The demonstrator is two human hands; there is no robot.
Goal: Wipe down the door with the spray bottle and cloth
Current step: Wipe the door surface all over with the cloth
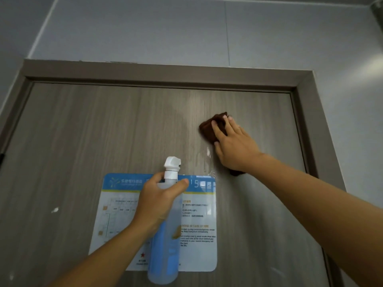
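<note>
**Door wiped near its top**

The wood-grain door [83, 131] is shown shut in its frame, wet streaks right of centre. The spray bottle [165, 235] is gripped around its neck by the left hand [157, 204]. The brown cloth [213, 125] is pressed flat under the right hand [234, 146], fingers seemingly straight.

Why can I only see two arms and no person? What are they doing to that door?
The camera sits on the person's head, looking forward, so you see only their arms. The right hand presses a brown cloth flat against the wooden door, beside a wet patch of spray. The left hand grips a clear spray bottle with a white nozzle, held up in front of the door. Behind it, a blue and white notice is stuck on the door. Above is a grey wall.
</note>
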